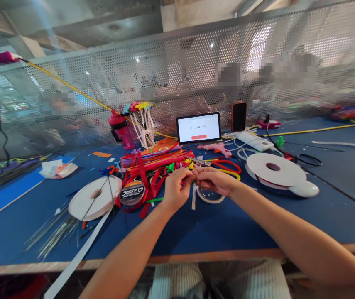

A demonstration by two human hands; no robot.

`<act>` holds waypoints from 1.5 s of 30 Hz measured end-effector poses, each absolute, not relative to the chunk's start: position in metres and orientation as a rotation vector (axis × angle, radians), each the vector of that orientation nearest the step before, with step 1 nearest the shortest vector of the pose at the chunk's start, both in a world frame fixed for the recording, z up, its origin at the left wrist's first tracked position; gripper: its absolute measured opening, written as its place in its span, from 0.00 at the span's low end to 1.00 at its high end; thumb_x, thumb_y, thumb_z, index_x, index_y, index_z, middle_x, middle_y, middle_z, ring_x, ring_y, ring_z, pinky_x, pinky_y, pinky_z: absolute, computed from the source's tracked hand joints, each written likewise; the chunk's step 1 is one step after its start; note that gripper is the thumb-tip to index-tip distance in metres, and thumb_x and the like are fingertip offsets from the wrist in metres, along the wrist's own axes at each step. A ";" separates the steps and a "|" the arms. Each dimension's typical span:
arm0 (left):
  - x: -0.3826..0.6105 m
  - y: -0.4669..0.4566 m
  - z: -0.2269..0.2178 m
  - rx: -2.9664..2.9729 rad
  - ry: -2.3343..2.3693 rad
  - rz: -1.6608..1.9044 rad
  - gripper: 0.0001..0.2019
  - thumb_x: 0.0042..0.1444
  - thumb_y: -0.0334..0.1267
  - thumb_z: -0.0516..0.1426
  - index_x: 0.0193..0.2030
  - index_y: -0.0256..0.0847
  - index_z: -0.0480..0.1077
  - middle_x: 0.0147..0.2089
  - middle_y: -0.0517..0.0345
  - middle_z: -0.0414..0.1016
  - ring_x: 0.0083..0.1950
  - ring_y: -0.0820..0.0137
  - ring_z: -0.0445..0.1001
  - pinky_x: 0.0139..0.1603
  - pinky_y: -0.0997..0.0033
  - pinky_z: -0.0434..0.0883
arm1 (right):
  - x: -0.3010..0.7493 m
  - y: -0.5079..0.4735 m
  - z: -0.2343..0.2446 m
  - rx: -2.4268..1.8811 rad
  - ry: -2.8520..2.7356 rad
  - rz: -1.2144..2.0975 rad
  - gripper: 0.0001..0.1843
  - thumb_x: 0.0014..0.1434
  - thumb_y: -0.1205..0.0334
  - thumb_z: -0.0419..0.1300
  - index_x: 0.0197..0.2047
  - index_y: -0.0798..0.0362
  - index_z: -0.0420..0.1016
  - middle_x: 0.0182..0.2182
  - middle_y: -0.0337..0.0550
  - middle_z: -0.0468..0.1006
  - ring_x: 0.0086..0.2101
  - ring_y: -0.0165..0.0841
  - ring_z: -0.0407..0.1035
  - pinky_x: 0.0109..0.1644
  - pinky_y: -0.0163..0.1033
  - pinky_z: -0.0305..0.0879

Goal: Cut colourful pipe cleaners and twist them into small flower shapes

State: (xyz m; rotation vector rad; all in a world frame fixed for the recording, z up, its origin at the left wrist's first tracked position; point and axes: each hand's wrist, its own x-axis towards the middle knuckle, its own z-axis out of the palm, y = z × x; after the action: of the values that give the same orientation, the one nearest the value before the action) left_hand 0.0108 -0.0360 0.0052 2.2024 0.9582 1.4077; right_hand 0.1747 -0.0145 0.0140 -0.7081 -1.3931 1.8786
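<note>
My left hand (177,187) and my right hand (214,181) meet above the blue table (214,228), fingertips pinched together on a small piece I cannot make out. A strip of white tape (194,198) hangs down between them. Just behind the hands lies a pile of red, orange and yellow pipe cleaners (158,164). A small ring of white tape (210,198) lies under my right hand.
A white tape reel (94,203) and a black "Classic" spool (132,193) lie left. A large white reel (273,169) sits right. Behind are a tablet showing a timer (199,128), a phone (238,116), a pink glue gun (216,148), a pink bottle (121,129) and a perforated metal screen (196,62). Thin wires (54,230) lie front left.
</note>
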 end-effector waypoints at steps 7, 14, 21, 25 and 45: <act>0.010 -0.034 0.004 2.321 1.054 1.400 0.08 0.58 0.36 0.50 0.30 0.40 0.66 0.30 0.57 0.71 0.34 0.71 0.68 0.37 0.73 0.64 | 0.171 -0.016 0.014 -0.797 -1.434 1.843 0.09 0.50 0.61 0.59 0.25 0.55 0.63 0.14 0.29 0.57 0.15 0.18 0.45 0.18 0.27 0.39; 0.012 -0.025 -0.001 1.709 0.942 1.394 0.11 0.58 0.44 0.51 0.31 0.40 0.61 0.25 0.64 0.62 0.24 0.76 0.64 0.26 0.77 0.62 | 0.171 -0.017 0.016 -0.798 -1.835 0.860 0.11 0.55 0.56 0.59 0.38 0.54 0.68 0.26 0.38 0.73 0.25 0.26 0.67 0.29 0.32 0.62; 0.013 -0.022 -0.002 1.542 0.783 1.329 0.13 0.55 0.47 0.54 0.30 0.39 0.62 0.20 0.66 0.62 0.19 0.78 0.63 0.21 0.77 0.58 | 0.182 -0.013 0.015 -0.672 -2.129 0.186 0.05 0.57 0.60 0.59 0.36 0.53 0.72 0.28 0.41 0.77 0.29 0.29 0.70 0.34 0.34 0.65; 0.011 -0.023 0.000 1.605 0.779 1.288 0.12 0.56 0.46 0.54 0.30 0.39 0.64 0.21 0.65 0.63 0.20 0.77 0.63 0.22 0.77 0.59 | 0.184 -0.010 0.013 -0.580 -2.211 0.047 0.05 0.59 0.62 0.56 0.35 0.52 0.72 0.28 0.42 0.76 0.30 0.30 0.70 0.35 0.35 0.64; 0.008 -0.025 0.006 1.735 0.860 1.256 0.12 0.56 0.45 0.54 0.30 0.38 0.65 0.20 0.65 0.62 0.20 0.78 0.62 0.22 0.78 0.58 | 0.184 -0.009 0.011 -0.610 -2.177 0.054 0.05 0.59 0.63 0.56 0.33 0.53 0.71 0.25 0.40 0.75 0.27 0.29 0.68 0.32 0.33 0.62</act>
State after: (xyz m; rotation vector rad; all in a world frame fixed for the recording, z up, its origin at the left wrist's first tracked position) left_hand 0.0075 -0.0248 0.0059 1.7347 0.8601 1.2556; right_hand 0.1842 -0.0092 0.0111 -0.6097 -2.1765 0.0540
